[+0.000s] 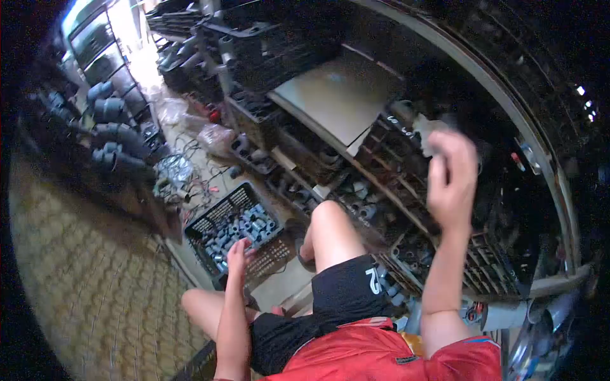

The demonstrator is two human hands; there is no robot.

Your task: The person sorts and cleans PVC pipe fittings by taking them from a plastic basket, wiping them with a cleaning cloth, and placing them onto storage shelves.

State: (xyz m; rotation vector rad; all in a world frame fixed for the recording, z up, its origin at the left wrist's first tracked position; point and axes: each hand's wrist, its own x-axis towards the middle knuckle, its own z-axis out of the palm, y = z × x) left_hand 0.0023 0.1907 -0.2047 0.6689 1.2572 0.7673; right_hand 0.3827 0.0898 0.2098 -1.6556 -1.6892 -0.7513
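My left hand (239,259) is over the near rim of a black plastic crate (197,230), its fingers loosely bent and apart with nothing visible between them. Many small grey pipe fittings (244,225) fill the crate on the floor. My right hand (454,181) is raised at the right, in front of dark shelving, and blurred at the fingertips. Its thumb stands apart from the curled fingers, and a gap shows between them. Just behind those fingertips is a pale, ragged-edged thing (426,132), too blurred to name.
A flat board (340,95) lies on top of the racks ahead. Compartments with more fittings (362,200) run beside my knee. Larger grey pipe pieces (111,111) are stacked at the left. Plastic bags (216,136) and scraps lie on the floor; a woven surface (89,273) fills the lower left.
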